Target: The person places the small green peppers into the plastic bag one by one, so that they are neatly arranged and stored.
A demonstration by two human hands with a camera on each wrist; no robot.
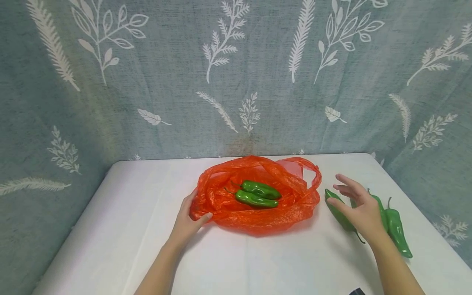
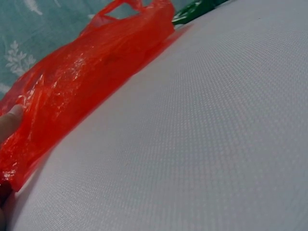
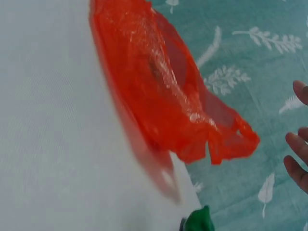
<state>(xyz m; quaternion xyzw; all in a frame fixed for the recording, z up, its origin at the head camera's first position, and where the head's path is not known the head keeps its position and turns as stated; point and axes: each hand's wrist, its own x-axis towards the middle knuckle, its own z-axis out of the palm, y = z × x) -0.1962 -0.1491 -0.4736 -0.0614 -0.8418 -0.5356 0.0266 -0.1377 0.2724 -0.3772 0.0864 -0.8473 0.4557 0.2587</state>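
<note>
A red plastic bag (image 1: 254, 223) lies with its mouth wide, two green peppers (image 1: 258, 199) inside. At the bag's left end my left hand (image 1: 188, 223) holds its side, thumb on the front rim and fingers along the outer edge. In the left wrist view the thumb (image 2: 12, 120) touches the red film. My right hand (image 1: 359, 207) is raised to the right of the bag, fingers apart and holding nothing. Below and beside it lie a green pepper (image 1: 337, 213) and another long pepper (image 1: 398, 233), with more green partly hidden behind the hand.
Everything stands on a white table (image 1: 140, 213). A grey-green curtain (image 1: 177, 110) with white leaf prints hangs behind and at both sides. A loop handle (image 1: 315, 176) sticks out at the bag's right. A small dark object (image 1: 357, 291) shows at the bottom edge.
</note>
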